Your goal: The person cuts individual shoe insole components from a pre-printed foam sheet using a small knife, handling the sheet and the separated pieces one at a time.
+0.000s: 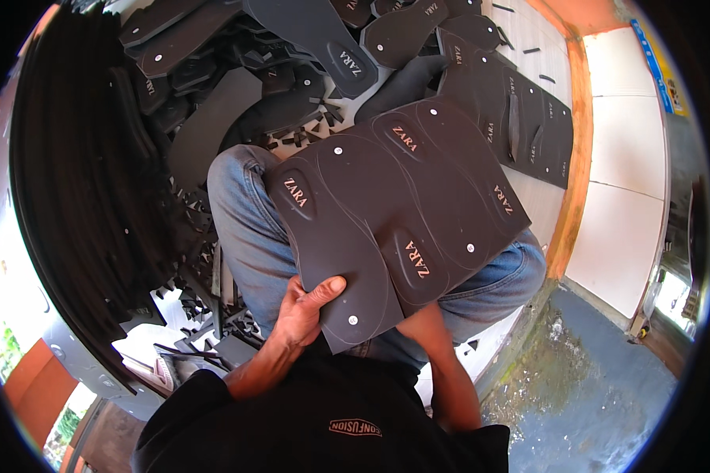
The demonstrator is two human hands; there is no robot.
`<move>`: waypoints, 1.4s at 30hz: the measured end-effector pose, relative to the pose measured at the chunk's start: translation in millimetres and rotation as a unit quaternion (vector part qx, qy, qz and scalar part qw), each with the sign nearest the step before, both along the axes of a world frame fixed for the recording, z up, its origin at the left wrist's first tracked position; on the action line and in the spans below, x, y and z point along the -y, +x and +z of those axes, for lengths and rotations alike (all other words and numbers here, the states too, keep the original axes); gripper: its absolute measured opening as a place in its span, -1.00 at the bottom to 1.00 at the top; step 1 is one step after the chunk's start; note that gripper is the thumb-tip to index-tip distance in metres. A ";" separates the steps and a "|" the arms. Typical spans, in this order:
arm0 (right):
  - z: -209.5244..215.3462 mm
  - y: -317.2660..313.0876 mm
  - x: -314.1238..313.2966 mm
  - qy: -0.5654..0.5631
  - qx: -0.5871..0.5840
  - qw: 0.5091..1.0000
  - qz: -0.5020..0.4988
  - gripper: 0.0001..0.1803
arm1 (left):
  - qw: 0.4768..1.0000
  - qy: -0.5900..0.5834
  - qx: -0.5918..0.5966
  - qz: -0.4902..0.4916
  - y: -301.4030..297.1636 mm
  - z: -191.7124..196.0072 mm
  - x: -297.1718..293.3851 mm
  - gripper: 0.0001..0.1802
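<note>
A dark foam sheet lies across my knees, marked with curved shoe-sole outlines, raised printed heel pads and small white dots. At its near left corner my left hand grips it, thumb flat on top and fingers underneath. A slit runs up from the near edge beside the left-hand sole shape, parting it there from the rest of the sheet. My right hand reaches under the near edge to the right of that slit. The sheet hides its fingers and anything they may hold.
Cut-out soles are heaped ahead of me. Another marked sheet lies at the right, by an orange ledge. A tall stack of dark sheets stands at the left. Small offcuts litter the floor.
</note>
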State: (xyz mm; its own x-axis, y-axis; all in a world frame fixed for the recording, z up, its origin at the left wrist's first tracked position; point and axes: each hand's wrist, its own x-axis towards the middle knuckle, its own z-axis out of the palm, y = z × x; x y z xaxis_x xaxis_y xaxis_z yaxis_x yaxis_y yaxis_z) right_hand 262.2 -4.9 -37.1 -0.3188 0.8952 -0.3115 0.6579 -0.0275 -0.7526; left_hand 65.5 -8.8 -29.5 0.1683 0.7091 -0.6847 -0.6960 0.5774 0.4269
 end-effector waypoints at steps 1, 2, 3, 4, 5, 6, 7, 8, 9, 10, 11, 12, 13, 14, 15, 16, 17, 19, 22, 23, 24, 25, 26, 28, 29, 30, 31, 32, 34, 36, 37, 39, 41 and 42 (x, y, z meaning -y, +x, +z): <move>3.0 0.1 -4.7 -0.007 0.004 1.000 0.011 -0.51 | 1.000 -0.002 0.002 0.001 -1.4 -0.9 0.2 -0.64; 6.0 1.9 -8.6 -0.016 0.010 1.000 0.022 -0.50 | 1.000 -0.004 0.004 -0.004 -2.1 -1.6 0.4 -0.64; 7.1 4.6 -11.4 -0.024 0.015 0.999 0.033 -0.49 | 1.000 -0.006 0.006 -0.009 -2.9 -2.1 0.6 -0.64; 0.4 10.5 -10.6 -0.011 0.020 0.998 0.051 -0.48 | 1.000 -0.008 0.007 -0.014 -3.8 -2.5 0.7 -0.64; -10.6 19.3 -7.7 0.004 0.027 0.997 0.068 -0.47 | 1.000 -0.006 0.013 -0.016 -3.6 -2.2 -0.5 -0.63; -15.6 24.1 -8.0 0.016 0.032 0.996 0.086 -0.46 | 1.000 -0.007 0.017 -0.016 -3.8 -2.4 -0.4 -0.63; -16.1 29.2 -8.7 -0.014 0.016 0.997 0.078 -0.46 | 1.000 -0.008 0.021 -0.016 -4.0 -2.4 -0.3 -0.63; -13.7 32.1 -11.6 -0.043 0.001 0.997 0.070 -0.46 | 1.000 -0.011 0.018 -0.014 -4.4 -2.0 -0.4 -0.63; -12.7 32.8 -13.7 -0.072 -0.014 0.995 0.063 -0.46 | 1.000 -0.014 0.015 -0.013 -4.6 -1.1 -0.2 -0.63; -13.4 31.7 -14.2 -0.068 -0.020 0.997 0.042 -0.46 | 1.000 -0.017 0.013 -0.012 -5.0 -0.4 -0.3 -0.62; -14.1 30.8 -12.2 -0.065 -0.025 0.997 0.021 -0.47 | 1.000 -0.019 0.018 -0.012 -5.2 -0.3 -0.7 -0.63; -15.1 29.5 -9.3 -0.062 -0.030 0.998 0.000 -0.47 | 0.999 -0.020 0.024 -0.012 -5.4 -0.4 -1.3 -0.63; -16.6 28.1 -6.2 -0.058 -0.034 0.997 -0.021 -0.47 | 0.999 -0.021 0.030 -0.013 -5.7 -0.6 -1.6 -0.63; -19.0 27.1 -4.1 -0.054 -0.041 0.997 -0.043 -0.48 | 0.999 -0.020 0.027 -0.009 -5.1 -0.2 -1.7 -0.63; -21.9 26.2 -3.1 -0.050 -0.048 0.995 -0.065 -0.48 | 1.000 -0.020 0.024 -0.006 -4.4 0.1 -1.5 -0.64; -28.3 25.6 -3.2 -0.012 -0.068 0.996 -0.059 -0.48 | 1.000 -0.019 0.021 -0.003 -3.9 0.4 -1.7 -0.64; -34.8 23.0 -5.0 0.026 -0.086 0.995 -0.053 -0.49 | 1.000 -0.021 0.023 -0.002 -3.9 0.3 -1.6 -0.64; -41.4 19.2 -6.8 0.045 -0.113 0.990 -0.072 -0.50 | 0.999 -0.025 0.026 -0.002 -4.0 0.4 -1.7 -0.64; -45.2 9.0 -9.9 0.001 -0.159 0.979 -0.129 -0.52 | 0.999 -0.032 0.021 0.003 -3.3 -2.1 -0.3 -0.63; -53.1 8.7 -7.7 -0.006 -0.186 0.972 -0.141 -0.52 | 0.999 -0.032 0.026 0.002 -2.9 -1.5 -1.0 -0.64; -60.1 7.9 -5.9 -0.013 -0.213 0.965 -0.152 -0.52 | 0.999 -0.031 0.031 0.002 -2.5 -0.3 -1.8 -0.64; -66.5 7.9 -4.7 -0.017 -0.228 0.960 -0.164 -0.53 | 0.999 -0.030 0.036 0.002 -2.1 0.8 -2.6 -0.64; -67.6 4.5 -4.5 -0.021 -0.240 0.955 -0.171 -0.53 | 0.999 -0.030 0.033 0.000 -2.6 1.1 -2.7 -0.65; -69.0 -1.7 -6.1 -0.024 -0.251 0.951 -0.181 -0.54 | 0.999 -0.028 0.026 -0.004 -3.3 1.7 -2.5 -0.66; -68.6 -3.8 -7.2 -0.025 -0.252 0.950 -0.185 -0.54 | 0.999 -0.026 0.028 -0.001 -2.9 1.0 -2.1 -0.66; -68.5 -5.9 -8.6 -0.026 -0.252 0.949 -0.188 -0.54 | 0.999 -0.024 0.030 0.002 -2.4 -0.1 -1.7 -0.67; -68.7 -9.9 -9.6 -0.026 -0.252 0.948 -0.191 -0.54 | 0.999 -0.022 0.032 0.004 -2.3 -0.7 -1.3 -0.67; -70.0 -14.1 -9.7 -0.027 -0.254 0.947 -0.194 -0.55 | 0.999 -0.022 0.032 0.005 -2.8 -0.5 -1.1 -0.67; -72.9 -23.8 -14.8 -0.025 -0.251 0.947 -0.201 -0.55 | 0.999 -0.023 0.032 0.008 -3.8 0.0 -0.8 -0.68; -69.9 -28.4 -18.3 -0.019 -0.242 0.947 -0.212 -0.55 | 0.999 -0.021 0.038 -0.002 -2.8 0.6 -1.8 -0.69; -69.9 -30.8 -20.2 -0.016 -0.239 0.947 -0.216 -0.55 | 0.999 -0.021 0.042 -0.007 -2.2 1.0 -2.3 -0.69; -74.1 -39.7 -25.2 -0.015 -0.237 0.947 -0.217 -0.55 | 0.999 -0.023 0.031 0.001 -1.2 -1.4 -1.0 -0.67; -76.3 -46.9 -27.4 -0.016 -0.235 0.947 -0.218 -0.55 | 0.999 -0.022 0.035 0.003 -1.0 -3.2 -0.2 -0.67; -77.3 -50.0 -29.0 -0.015 -0.232 0.947 -0.221 -0.55 | 0.999 -0.020 0.043 0.001 -1.4 -3.6 -0.2 -0.68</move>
State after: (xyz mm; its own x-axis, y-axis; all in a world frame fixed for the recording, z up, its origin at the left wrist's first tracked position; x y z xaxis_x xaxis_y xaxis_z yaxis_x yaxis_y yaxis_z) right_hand 212.2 24.1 -114.4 -0.0233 0.9663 -0.2565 0.1758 -0.2486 -0.9525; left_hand 64.0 -8.6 -33.1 0.2270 0.6816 -0.6957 -0.7305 0.5916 0.3413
